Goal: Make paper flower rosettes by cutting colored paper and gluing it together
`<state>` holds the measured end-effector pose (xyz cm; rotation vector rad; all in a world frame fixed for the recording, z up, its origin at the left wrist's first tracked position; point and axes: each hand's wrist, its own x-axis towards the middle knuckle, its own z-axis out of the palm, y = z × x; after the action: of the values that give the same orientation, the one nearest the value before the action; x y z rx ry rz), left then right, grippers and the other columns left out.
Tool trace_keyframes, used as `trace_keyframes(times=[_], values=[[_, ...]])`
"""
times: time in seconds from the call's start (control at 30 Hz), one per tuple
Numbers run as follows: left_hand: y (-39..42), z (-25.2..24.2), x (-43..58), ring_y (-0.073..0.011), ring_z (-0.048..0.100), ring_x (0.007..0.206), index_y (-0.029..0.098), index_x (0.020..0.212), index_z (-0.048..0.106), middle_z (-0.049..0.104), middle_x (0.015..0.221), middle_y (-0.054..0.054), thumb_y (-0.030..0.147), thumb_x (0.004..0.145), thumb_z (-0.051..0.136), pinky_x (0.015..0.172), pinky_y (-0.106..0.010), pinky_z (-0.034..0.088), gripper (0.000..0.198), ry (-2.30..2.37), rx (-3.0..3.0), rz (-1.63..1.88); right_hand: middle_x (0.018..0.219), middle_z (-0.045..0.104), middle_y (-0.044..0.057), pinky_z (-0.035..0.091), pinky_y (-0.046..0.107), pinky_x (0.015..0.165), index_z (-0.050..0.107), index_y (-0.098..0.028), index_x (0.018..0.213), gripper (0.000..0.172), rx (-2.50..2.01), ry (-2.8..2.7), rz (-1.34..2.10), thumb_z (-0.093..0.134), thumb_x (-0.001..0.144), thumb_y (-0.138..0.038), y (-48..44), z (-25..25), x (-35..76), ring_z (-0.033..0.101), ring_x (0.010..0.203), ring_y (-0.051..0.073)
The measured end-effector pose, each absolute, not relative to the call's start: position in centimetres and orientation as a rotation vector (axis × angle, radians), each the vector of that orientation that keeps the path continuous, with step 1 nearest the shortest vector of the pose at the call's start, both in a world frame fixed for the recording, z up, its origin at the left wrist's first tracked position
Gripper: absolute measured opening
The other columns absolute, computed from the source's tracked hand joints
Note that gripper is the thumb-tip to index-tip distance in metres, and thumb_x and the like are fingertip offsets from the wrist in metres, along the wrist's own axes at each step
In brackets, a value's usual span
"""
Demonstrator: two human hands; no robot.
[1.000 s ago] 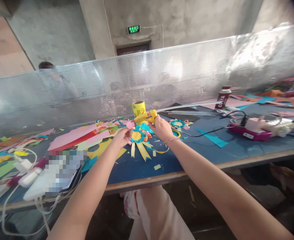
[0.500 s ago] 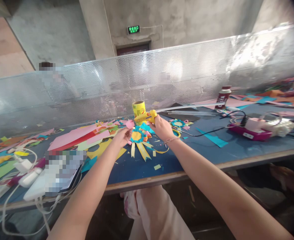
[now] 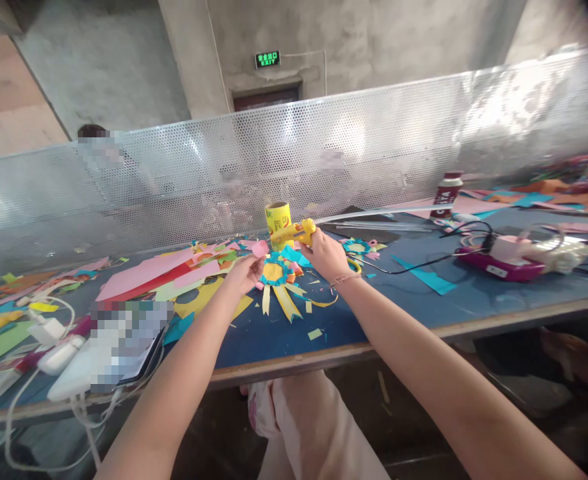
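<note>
My right hand (image 3: 327, 256) is closed around a yellow glue gun (image 3: 293, 233), its nozzle pointing left toward a small pink paper piece (image 3: 260, 249). My left hand (image 3: 245, 272) pinches that pink piece just above a paper rosette (image 3: 275, 275) with a yellow centre, a blue fringe and yellow ribbon tails. The rosette lies on the blue table (image 3: 384, 310). A yellow tape roll (image 3: 278, 216) stands behind the glue gun.
Coloured paper sheets and scraps (image 3: 164, 275) cover the left of the table. White chargers and cables (image 3: 54, 353) lie at the near left. A second rosette (image 3: 357, 247), a dark bottle (image 3: 445, 194) and a pink device (image 3: 501, 260) sit to the right. A perforated metal screen (image 3: 374, 147) backs the table.
The glue gun in my right hand has risen very slightly. My left hand and the pink piece stay in place.
</note>
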<state>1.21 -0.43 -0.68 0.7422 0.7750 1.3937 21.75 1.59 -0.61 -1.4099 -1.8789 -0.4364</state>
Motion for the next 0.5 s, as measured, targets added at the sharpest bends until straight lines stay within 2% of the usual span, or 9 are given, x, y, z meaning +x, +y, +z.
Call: trace_keyframes(times=[0.13, 0.3, 0.5], values=[[-0.6, -0.7, 1.3, -0.0036, 0.055, 0.044, 0.010, 0.077, 0.060, 0.061, 0.059, 0.000, 0.008, 0.078, 0.060, 0.045, -0.011, 0.047, 0.002, 0.799, 0.762, 1.401, 0.085, 0.065, 0.013, 0.036, 0.029, 0.057, 0.051, -0.014, 0.096, 0.030, -1.409, -1.864, -0.417, 0.039, 0.087, -0.040, 1.6, -0.7, 21.8, 0.062, 0.076, 0.024], [-0.7, -0.7, 1.3, -0.0037, 0.054, 0.046, 0.010, 0.073, 0.060, 0.060, 0.056, 0.001, 0.005, 0.078, 0.059, 0.046, -0.011, 0.048, 0.007, 0.785, 0.779, 1.412, 0.090, 0.065, 0.014, 0.039, 0.030, 0.061, 0.051, -0.015, 0.098, 0.034, -1.421, -1.818, -0.370, 0.044, 0.085, -0.046, 1.9, -0.5, 22.1, 0.062, 0.081, 0.026], [-0.3, -0.9, 1.4, -0.0048, 0.054, 0.045, 0.011, 0.071, 0.062, 0.060, 0.054, 0.001, 0.005, 0.071, 0.066, 0.047, -0.013, 0.046, 0.008, 0.886, 0.837, 1.475, 0.091, 0.065, 0.018, 0.043, 0.035, 0.063, 0.051, -0.010, 0.107, 0.042, -1.629, -1.604, -0.103, 0.050, 0.081, -0.044, 4.1, -0.6, 26.0, 0.062, 0.083, 0.029]])
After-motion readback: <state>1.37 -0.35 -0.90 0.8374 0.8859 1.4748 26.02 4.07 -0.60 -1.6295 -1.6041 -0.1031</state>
